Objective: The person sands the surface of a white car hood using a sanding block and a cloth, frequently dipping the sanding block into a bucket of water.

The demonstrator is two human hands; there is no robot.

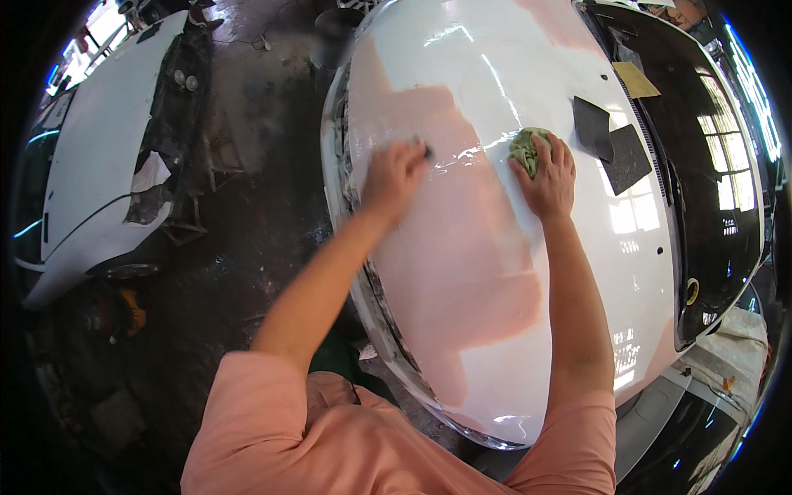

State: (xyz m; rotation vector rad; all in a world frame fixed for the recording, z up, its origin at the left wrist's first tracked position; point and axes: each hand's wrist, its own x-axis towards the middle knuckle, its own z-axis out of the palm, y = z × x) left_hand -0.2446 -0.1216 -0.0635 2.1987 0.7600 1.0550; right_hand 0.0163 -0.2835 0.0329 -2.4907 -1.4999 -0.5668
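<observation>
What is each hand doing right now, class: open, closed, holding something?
Left hand: closed on a small dark sanding block, pressed to the car hood.
Right hand: closed on a green cloth.

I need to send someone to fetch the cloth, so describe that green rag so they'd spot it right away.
Start at the white car hood with its large pink filler patches. Near its middle, the right hand presses on a crumpled pale green rag, just left of two dark grey sanding sheets. It is the only soft, bunched, green thing there; the sheets lie flat.
</observation>
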